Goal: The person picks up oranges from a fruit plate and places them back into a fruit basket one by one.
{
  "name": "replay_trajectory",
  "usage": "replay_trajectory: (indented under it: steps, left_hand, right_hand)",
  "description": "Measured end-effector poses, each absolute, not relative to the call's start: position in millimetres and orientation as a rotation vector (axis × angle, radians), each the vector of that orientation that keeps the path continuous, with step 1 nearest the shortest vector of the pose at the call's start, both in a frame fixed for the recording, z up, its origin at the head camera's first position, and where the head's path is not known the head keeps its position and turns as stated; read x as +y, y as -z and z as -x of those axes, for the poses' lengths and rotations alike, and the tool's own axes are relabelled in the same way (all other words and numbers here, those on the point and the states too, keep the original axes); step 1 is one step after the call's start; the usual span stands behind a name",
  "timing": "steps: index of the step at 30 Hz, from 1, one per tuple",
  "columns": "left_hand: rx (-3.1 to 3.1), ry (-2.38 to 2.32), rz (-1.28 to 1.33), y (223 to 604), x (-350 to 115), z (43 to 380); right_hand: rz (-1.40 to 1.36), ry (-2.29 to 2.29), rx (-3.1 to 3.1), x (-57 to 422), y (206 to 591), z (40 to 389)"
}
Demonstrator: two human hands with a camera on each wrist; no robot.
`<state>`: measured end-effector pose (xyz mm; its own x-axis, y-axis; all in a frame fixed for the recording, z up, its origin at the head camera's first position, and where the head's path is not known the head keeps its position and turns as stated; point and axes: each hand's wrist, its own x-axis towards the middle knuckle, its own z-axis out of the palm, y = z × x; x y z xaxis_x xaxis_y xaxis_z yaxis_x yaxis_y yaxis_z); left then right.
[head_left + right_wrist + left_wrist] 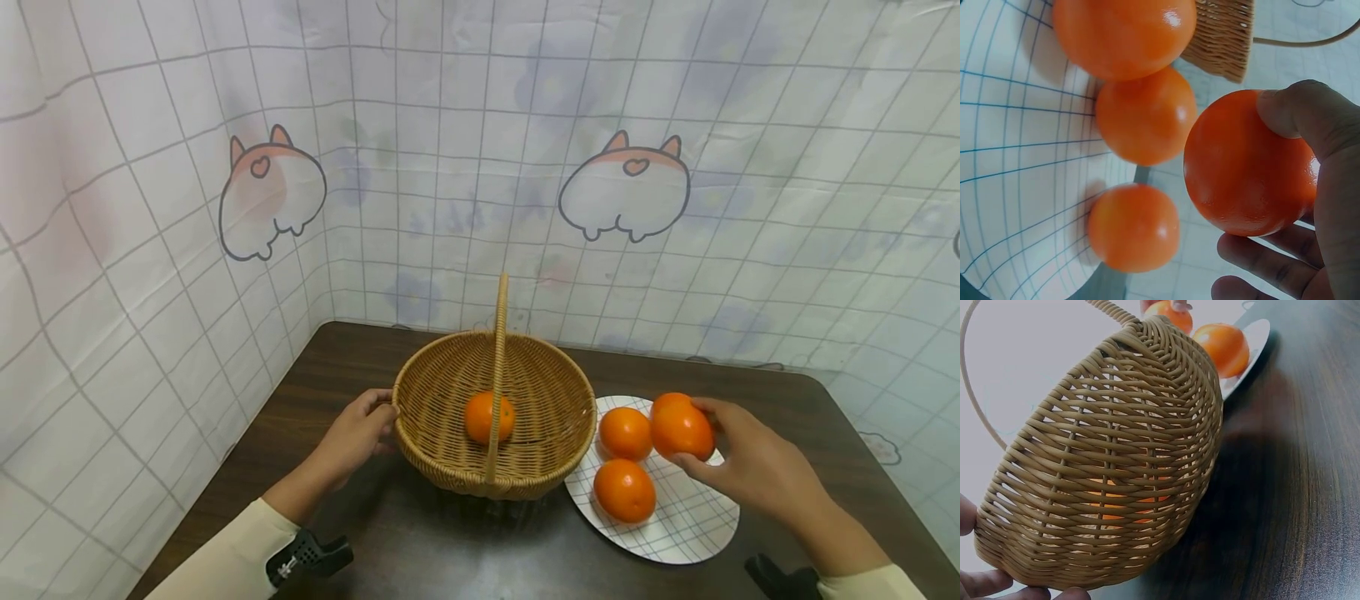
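Observation:
My left hand [363,427] grips the rim of a woven wicker basket [427,471] at its left side. The left wrist view shows the thumb and fingertips [985,582] round the basket's edge. One orange [478,417] lies inside the basket, partly behind its tall arched handle [501,333]. Over a round plate [686,537] at the right, my right hand [765,462] holds another orange [1247,165] between thumb and fingers. Three more oranges [1135,228] sit on the plate, one of them largely hidden behind the held orange in the head view.
The dark wooden table [450,558] bears the basket and the plate, which stand close side by side. A white grid-patterned curtain [465,167] with cartoon animals hangs behind the table and along its left side.

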<state>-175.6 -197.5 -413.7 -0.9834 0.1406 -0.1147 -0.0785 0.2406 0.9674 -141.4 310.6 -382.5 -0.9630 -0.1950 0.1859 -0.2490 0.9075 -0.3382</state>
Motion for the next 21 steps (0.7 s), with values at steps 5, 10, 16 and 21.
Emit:
replay_trajectory:
  steps: [5,10,16,21]
  left_hand:
    - [2.330,-1.827,-0.056,414.1,-197.5,175.8]
    - [2.331,-1.823,-0.052,413.6,-197.5,175.8]
    - [2.329,-1.822,-0.057,412.4,-197.5,175.4]
    - [2.328,-1.826,-0.063,413.2,-197.7,175.5]
  right_hand:
    - [-0.356,-0.547,-2.918,305.4,378.9,143.6]
    - [-0.364,-0.541,-2.915,302.3,376.4,145.7]
    - [-0.363,-0.550,-2.921,297.8,373.5,148.0]
    - [-0.354,-0.548,-2.937,294.9,372.2,149.2]
